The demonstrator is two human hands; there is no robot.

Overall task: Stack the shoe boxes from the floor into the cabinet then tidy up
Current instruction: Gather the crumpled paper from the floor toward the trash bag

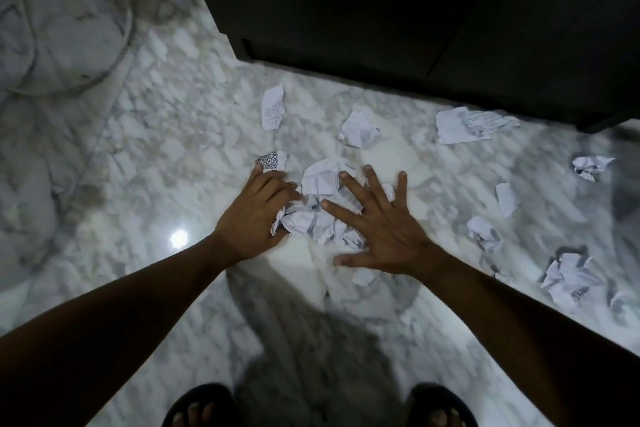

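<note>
marble floor (156, 149) by the dark cabinet (381, 10), paper everywhere. the crumpled pile (318, 218) sits right between both hands. the left hand (256, 215) is bent-fingered against its left edge, can't tell if it truly grips. the right hand (384, 232) is splayed wide, flat over its right side. loose scraps (485, 232) lie off to the right, nearer the right hand, so a rightward sweep looks likely next.

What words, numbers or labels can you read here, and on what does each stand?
None can be quoted.
Flat scrap near the cabinet: print lines, too blurred.
Torn sheet on the right: print lines, too blurred.
Speckled scrap by the left hand: dense pattern, illegible.
Crumpled pile: faint print, illegible.
</note>
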